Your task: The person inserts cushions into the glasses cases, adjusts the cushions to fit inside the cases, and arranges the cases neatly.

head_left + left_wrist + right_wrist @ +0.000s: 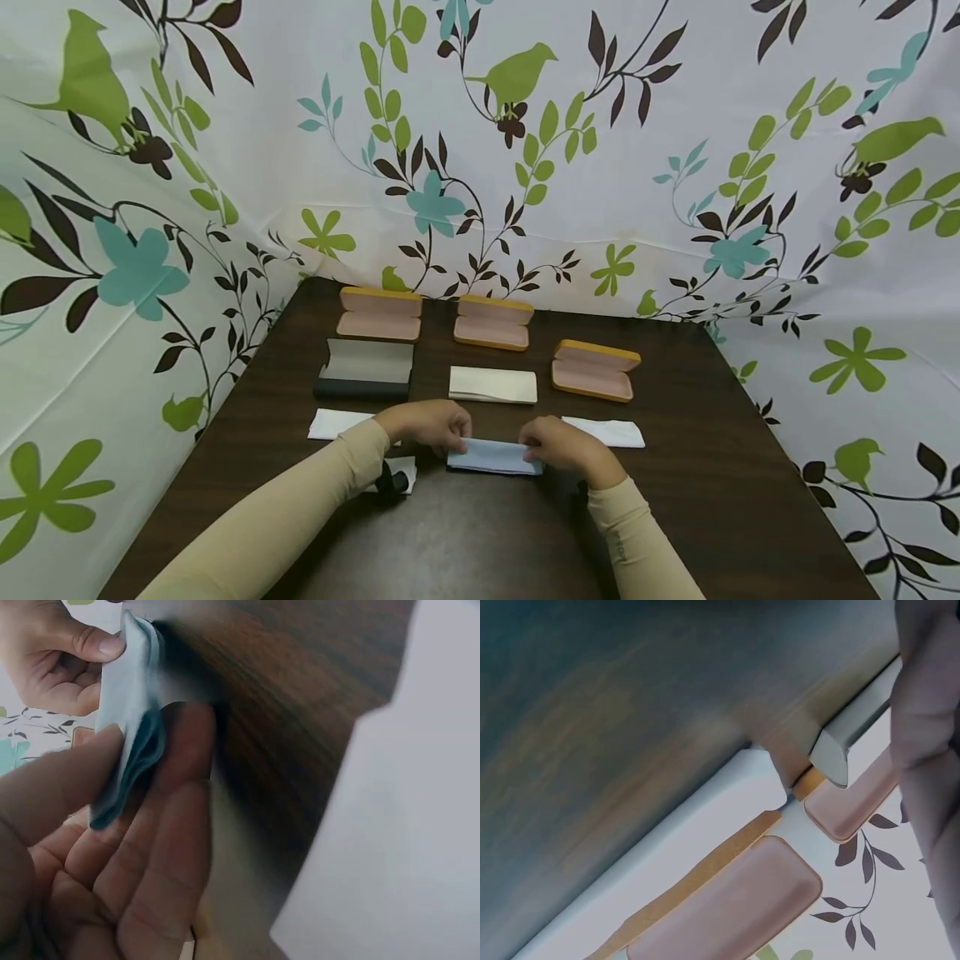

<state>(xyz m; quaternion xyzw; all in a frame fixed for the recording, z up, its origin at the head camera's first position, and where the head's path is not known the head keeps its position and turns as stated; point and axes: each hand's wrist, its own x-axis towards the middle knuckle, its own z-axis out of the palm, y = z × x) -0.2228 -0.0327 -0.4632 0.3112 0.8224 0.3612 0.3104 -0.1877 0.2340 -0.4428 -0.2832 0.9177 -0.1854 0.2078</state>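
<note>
A light blue folded cloth (495, 458) is held by both hands just above the dark table, its layers showing along one edge in the left wrist view. My left hand (429, 423) pinches its left end between thumb and fingers. At the other end my right hand (566, 448) grips it; the left wrist view shows that thumb pressing on the cloth (124, 682). White folded cloths lie beside the hands, one (337, 423) at the left and one (613, 432) at the right. Only part of the right hand (928, 742) shows in the right wrist view.
Three open orange cases with pink lining stand farther back: left (379, 323), middle (491, 332) and right (592, 379). A dark open case (367, 367) and a cream folded piece (492, 386) lie nearer. Another white piece (406, 468) is partly under the left wrist. Patterned fabric (570, 250) hangs behind.
</note>
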